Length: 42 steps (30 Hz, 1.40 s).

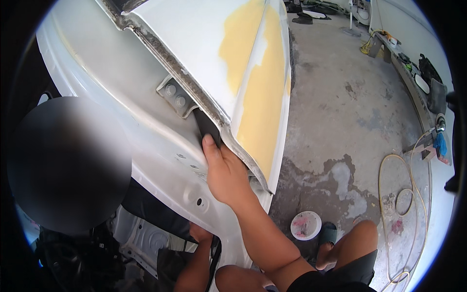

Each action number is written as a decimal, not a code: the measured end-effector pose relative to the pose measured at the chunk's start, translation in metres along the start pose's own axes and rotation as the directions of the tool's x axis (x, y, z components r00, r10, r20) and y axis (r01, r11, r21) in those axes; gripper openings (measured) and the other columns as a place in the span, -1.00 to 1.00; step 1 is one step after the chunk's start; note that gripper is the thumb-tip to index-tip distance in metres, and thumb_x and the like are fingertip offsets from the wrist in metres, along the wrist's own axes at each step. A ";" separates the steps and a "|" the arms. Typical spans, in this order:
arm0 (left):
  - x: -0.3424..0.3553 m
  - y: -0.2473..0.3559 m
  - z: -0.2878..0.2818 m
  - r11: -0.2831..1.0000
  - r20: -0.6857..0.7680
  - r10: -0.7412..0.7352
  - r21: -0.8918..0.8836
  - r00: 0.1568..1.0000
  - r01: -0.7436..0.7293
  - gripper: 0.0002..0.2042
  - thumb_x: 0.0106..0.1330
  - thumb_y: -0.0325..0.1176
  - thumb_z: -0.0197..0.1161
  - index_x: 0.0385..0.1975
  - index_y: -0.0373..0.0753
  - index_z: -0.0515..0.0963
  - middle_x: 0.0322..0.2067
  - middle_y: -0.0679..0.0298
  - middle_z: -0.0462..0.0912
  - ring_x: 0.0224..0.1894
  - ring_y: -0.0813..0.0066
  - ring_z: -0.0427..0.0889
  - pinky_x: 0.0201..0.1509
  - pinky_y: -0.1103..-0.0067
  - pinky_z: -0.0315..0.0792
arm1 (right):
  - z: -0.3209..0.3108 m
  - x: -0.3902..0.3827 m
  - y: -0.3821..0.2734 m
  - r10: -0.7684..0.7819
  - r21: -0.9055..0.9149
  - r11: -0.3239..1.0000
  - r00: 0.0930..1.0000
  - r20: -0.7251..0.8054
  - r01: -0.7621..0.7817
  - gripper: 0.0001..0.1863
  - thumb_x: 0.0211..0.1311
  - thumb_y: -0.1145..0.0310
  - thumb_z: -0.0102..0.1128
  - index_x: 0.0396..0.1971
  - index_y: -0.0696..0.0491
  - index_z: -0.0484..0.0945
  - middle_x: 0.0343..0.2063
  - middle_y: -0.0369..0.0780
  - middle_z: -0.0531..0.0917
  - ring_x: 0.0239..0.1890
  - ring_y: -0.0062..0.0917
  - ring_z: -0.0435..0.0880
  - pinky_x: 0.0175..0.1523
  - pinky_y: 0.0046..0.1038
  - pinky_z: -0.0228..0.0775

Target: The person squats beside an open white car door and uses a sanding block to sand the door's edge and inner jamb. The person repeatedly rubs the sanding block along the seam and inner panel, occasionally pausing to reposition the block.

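While I watch through the head camera, my right hand [224, 170] presses a dark, flat piece of sanding paper [206, 127] against the rough, grimy edge of a white car door [204, 44], thumb pointing up and fingers closed on the sheet. That sheet sits just below a grey metal hinge plate [176, 96] with two round bolts. Two matte yellow patches of body filler [262, 87] cover the door's smooth outer skin. My left hand [198, 233] is lower down, resting on the white body sill [160, 160]; I cannot tell whether its fingers are curled or spread. On the stained, patchy concrete floor [340, 97] stands one round white plastic tub [306, 225] smeared pink inside, beside my foot in a dark sandal [327, 236]. One pale yellow hose [413, 194] loops across the floor on the right.
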<state>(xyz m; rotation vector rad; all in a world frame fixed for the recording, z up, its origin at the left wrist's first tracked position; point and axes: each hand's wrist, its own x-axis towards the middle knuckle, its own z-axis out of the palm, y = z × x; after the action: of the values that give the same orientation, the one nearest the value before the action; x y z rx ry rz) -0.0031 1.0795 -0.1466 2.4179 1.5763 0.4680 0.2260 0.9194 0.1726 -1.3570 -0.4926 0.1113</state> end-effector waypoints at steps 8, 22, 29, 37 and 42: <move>0.000 0.010 -0.006 0.990 0.004 -0.084 -0.113 0.996 0.084 -0.55 0.04 -0.05 0.46 -0.14 -0.18 0.61 -0.17 0.04 0.66 -0.15 -0.06 0.68 -0.13 0.15 0.56 | 0.000 -0.001 -0.009 0.105 -0.105 0.989 0.994 0.005 -0.104 -0.37 0.50 -0.10 -0.27 0.23 0.11 0.42 0.23 0.04 0.44 0.29 -0.07 0.36 0.40 -0.23 0.04; 0.004 -0.005 0.008 0.978 0.035 -0.173 -0.112 0.984 0.176 -0.50 0.01 0.00 0.47 -0.12 -0.18 0.59 -0.20 0.02 0.68 -0.15 -0.04 0.69 -0.12 0.15 0.57 | -0.004 -0.002 -0.007 0.072 -0.023 0.997 0.996 0.056 -0.071 -0.37 0.50 -0.10 -0.29 0.23 0.10 0.42 0.23 0.04 0.44 0.31 -0.09 0.34 0.42 -0.29 0.02; 0.001 -0.008 0.003 0.998 0.020 -0.051 -0.030 0.999 0.051 -0.49 -0.01 0.00 0.49 -0.12 -0.17 0.60 -0.23 0.01 0.68 -0.15 -0.07 0.68 -0.15 0.15 0.57 | -0.006 0.003 -0.007 0.028 -0.039 0.999 0.995 0.093 -0.025 -0.37 0.51 -0.08 -0.31 0.24 0.10 0.41 0.20 0.05 0.46 0.28 -0.07 0.38 0.39 -0.22 0.07; 0.002 -0.001 0.002 0.984 0.027 -0.063 -0.165 0.998 0.067 -0.51 -0.01 -0.03 0.49 -0.11 -0.15 0.62 -0.21 0.00 0.66 -0.21 -0.08 0.68 -0.17 0.15 0.56 | -0.008 -0.009 0.002 0.003 -0.086 0.996 0.998 0.061 0.002 -0.38 0.51 -0.05 -0.29 0.24 0.14 0.39 0.20 0.06 0.46 0.27 -0.04 0.38 0.40 -0.23 0.07; 0.004 0.000 0.002 0.994 -0.014 -0.002 -0.108 1.000 0.000 -0.50 -0.01 -0.03 0.48 -0.09 -0.14 0.61 -0.20 0.00 0.65 -0.19 -0.06 0.68 -0.16 0.16 0.56 | -0.010 -0.002 0.005 -0.012 0.028 1.000 0.989 0.149 0.008 -0.39 0.51 -0.04 -0.26 0.21 0.17 0.41 0.19 0.08 0.46 0.26 -0.03 0.38 0.39 -0.25 0.08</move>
<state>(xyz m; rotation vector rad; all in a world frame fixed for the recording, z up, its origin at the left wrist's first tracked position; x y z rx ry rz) -0.0010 1.0833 -0.1475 2.3383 1.5168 0.5567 0.2298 0.9106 0.1657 -1.3247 -0.6211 0.2116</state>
